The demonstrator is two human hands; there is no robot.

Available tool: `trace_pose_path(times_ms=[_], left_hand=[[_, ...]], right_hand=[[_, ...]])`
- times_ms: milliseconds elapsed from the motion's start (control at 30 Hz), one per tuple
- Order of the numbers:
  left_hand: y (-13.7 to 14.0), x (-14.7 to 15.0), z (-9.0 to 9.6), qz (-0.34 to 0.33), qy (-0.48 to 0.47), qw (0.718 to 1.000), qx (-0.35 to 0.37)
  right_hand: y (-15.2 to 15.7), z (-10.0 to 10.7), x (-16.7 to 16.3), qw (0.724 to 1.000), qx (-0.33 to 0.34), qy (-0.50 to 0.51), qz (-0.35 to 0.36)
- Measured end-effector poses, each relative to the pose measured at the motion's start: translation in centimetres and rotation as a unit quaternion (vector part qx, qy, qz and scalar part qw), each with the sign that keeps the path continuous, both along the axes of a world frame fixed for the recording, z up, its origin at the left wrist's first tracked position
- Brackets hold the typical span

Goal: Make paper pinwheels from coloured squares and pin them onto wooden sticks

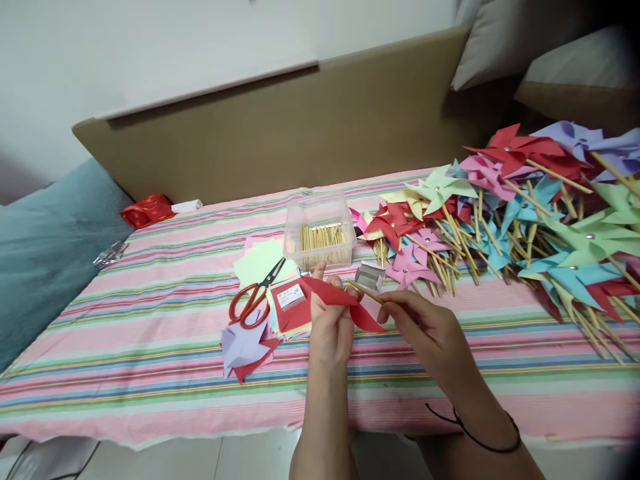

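Observation:
My left hand is closed around a red paper pinwheel, its folded blades sticking out on both sides of the fingers. Between the fingertips of my right hand is a thin wooden stick. The stick's far end meets the pinwheel near its middle; whether it is fastened there I cannot tell. Just beyond the hands lies a small open grey box. To the left of my left hand are red paper sheets with a small white-labelled box on top.
Red-handled scissors lie on pale green paper, beside cut purple paper. A clear plastic box holds many sticks. Finished pinwheels are heaped at right. Red plastic sits far left on the striped cloth.

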State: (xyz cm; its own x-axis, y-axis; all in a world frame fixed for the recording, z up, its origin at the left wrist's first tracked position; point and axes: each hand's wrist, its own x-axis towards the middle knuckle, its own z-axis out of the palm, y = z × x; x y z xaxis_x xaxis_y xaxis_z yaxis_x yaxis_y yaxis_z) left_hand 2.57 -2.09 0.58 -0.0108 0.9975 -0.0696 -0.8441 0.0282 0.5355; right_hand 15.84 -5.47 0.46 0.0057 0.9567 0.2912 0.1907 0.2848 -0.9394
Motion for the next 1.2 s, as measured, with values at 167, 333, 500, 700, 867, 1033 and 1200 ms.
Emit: trace_pose_path(times_ms=[167, 333, 500, 700, 867, 1033, 1200], left_hand=[[0.0, 0.1, 0.1, 0.003, 0.014, 1.0, -0.003], [0.0, 0.0, 0.0, 0.007, 0.022, 1.0, -0.006], [0.0, -0.1, 0.0, 0.011, 0.026, 1.0, 0.001], [0.0, -0.2, -0.1, 0.01, 0.025, 1.0, 0.004], [0.0, -0.3, -0.1, 0.016, 0.041, 0.999, 0.012], [0.1, -0.5, 0.0, 0.007, 0.068, 0.997, 0.036], [0.1, -0.5, 0.3, 0.012, 0.093, 0.995, 0.043]], right_hand=[[0.0, 0.2, 0.1, 1.0, 0.006, -0.012, -0.002], [0.1, 0.3, 0.0, 1.0, 0.02, -0.023, -0.008], [0.0, 0.4, 0.0, 0.999, 0.029, -0.021, -0.015], [0.0, 0.7, 0.3, 0.998, 0.057, -0.03, -0.02], [0.1, 0.9, 0.7, 0.995, 0.09, -0.041, -0.021], [0.1, 0.9, 1.0, 0.995, 0.094, -0.038, -0.006], [0.0, 0.9, 1.4, 0.994, 0.095, -0.056, 0.008]])
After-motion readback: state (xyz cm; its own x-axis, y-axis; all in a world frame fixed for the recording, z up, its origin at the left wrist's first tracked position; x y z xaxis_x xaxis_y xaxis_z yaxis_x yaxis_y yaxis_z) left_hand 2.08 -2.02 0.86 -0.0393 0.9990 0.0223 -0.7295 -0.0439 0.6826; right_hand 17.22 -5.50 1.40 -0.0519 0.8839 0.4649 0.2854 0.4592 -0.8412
